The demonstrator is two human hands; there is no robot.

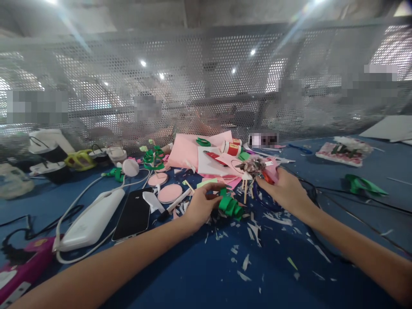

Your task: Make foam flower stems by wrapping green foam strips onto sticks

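Note:
My left hand [201, 205] is closed on a curled green paper strip [231, 207], held low over the blue table. Its thumb and fingers pinch the strip's left end. To the right, my right hand [283, 189] reaches to a small red-handled tool [268, 177] beside a pink piece; its fingers are bent, and their exact hold on the tool is hard to make out. A grey-brown bundle [252, 165] lies just left of that hand. Pink paper sheets [185, 150] and a red-and-white roll [231, 148] lie behind both hands.
White scraps litter the blue table [206, 270]. At the left are a white power bank [93, 219] with a cable, a black phone [134, 213], pink discs [170, 193] and cups [53, 169]. Green ribbon [363, 184] and black cables lie right. A perforated metal screen [199, 86] stands behind.

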